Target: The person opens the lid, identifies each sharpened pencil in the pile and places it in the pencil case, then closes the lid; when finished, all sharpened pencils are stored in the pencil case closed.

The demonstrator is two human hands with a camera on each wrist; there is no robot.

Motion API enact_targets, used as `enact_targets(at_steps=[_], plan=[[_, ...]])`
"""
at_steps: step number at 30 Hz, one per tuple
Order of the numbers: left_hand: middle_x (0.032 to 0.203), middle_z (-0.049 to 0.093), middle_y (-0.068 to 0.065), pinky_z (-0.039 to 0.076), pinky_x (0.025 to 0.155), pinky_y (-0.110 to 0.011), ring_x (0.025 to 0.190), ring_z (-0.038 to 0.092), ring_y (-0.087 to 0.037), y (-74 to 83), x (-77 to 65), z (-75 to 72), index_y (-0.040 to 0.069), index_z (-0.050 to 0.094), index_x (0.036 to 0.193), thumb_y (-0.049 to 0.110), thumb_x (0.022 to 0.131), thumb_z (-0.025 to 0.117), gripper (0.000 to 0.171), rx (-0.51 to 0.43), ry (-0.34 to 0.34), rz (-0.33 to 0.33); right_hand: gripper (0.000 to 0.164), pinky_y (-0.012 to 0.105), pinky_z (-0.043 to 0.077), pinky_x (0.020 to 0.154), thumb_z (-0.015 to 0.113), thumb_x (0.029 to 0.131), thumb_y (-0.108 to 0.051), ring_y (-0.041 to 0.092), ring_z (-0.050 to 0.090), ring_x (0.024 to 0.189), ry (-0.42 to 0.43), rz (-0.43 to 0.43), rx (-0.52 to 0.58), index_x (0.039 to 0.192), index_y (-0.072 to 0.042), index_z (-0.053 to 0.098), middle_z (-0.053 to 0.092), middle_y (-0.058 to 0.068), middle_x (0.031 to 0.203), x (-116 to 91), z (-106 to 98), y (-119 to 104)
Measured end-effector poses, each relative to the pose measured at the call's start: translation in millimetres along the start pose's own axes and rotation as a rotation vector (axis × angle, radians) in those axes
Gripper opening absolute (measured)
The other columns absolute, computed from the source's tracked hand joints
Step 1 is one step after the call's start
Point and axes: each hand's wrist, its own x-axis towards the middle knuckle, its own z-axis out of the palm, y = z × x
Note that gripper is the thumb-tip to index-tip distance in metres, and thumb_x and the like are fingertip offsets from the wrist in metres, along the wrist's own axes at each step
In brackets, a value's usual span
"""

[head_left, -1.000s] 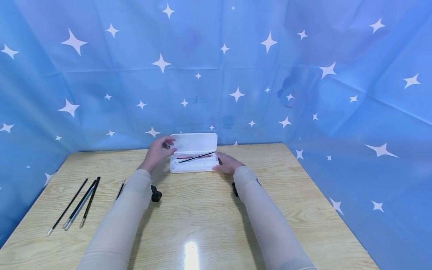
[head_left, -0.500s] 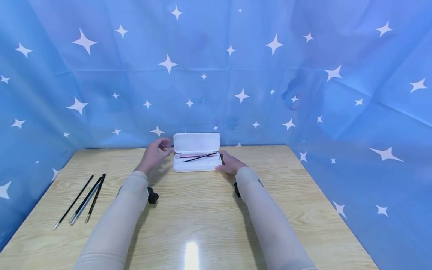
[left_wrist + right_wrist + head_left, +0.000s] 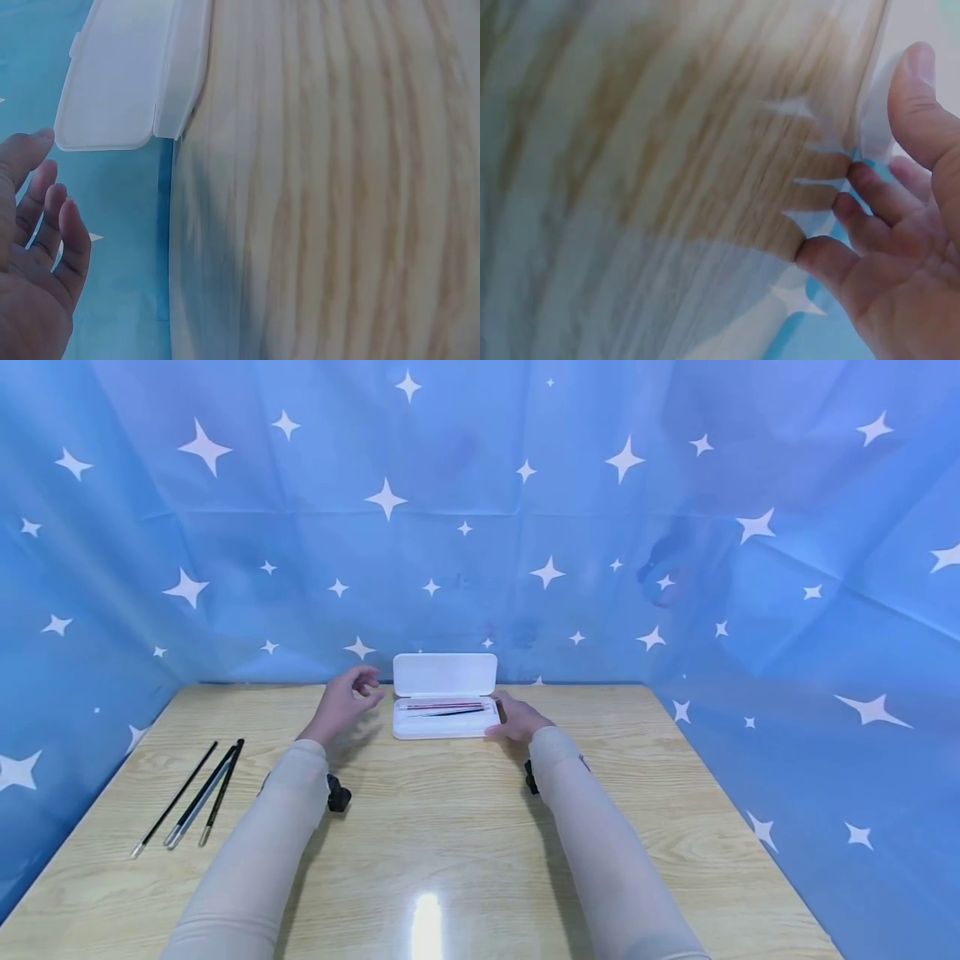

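A white pencil case (image 3: 438, 728) lies at the table's far edge, its lid (image 3: 445, 675) raised at the back. In its tray are reddish pencils (image 3: 442, 705) and a black pencil (image 3: 455, 712) lying almost level. My right hand (image 3: 519, 718) holds the right end of the case, thumb at the front corner and fingers behind. My left hand (image 3: 341, 706) hovers just left of the case, fingers loosely bent with nothing in them. In the left wrist view, the thumb of that hand (image 3: 37, 292) appears close to the lid's corner (image 3: 112, 82).
Several dark pencils (image 3: 183, 797) with pale ends lie in a loose group on the left of the wood-grain table (image 3: 450, 827). A blue curtain with white stars (image 3: 480, 527) hangs right behind the table and along both sides.
My left hand has drawn away leftward from the lid's edge. The black pencil, slanted across the tray before, now lies flatter beside the others. The head view has shifted slightly.
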Motion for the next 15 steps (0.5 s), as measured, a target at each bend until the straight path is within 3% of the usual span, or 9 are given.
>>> enact_targets(at_steps=[8, 15], plan=[[0.120, 0.064, -0.015, 0.051, 0.084, -0.040, 0.103, 0.059, -0.028, -3.2, -10.8, -16.3, 0.003, 0.056, 0.137, 0.014, 0.097, 0.070, 0.044, 0.006, 0.011, -0.019, 0.078, 0.053, 0.023, 0.121, 0.066, 0.100, -0.033, 0.033, 0.025, 0.151, -0.025, -0.048, -0.062, 0.163, -0.021, 0.022, 0.028, 0.008, 0.166, -9, -4, -9], [0.129, 0.060, -0.019, 0.051, 0.085, -0.043, 0.109, 0.057, -0.030, -6.1, -24.4, -42.3, 0.006, 0.054, 0.140, 0.020, 0.100, 0.067, 0.044, 0.014, -0.018, -0.043, 0.081, 0.052, 0.022, 0.121, 0.066, 0.100, -0.037, 0.030, 0.022, 0.153, -0.066, -0.016, -0.063, 0.164, -0.024, 0.019, 0.024, 0.006, 0.167, -1, -3, -6]])
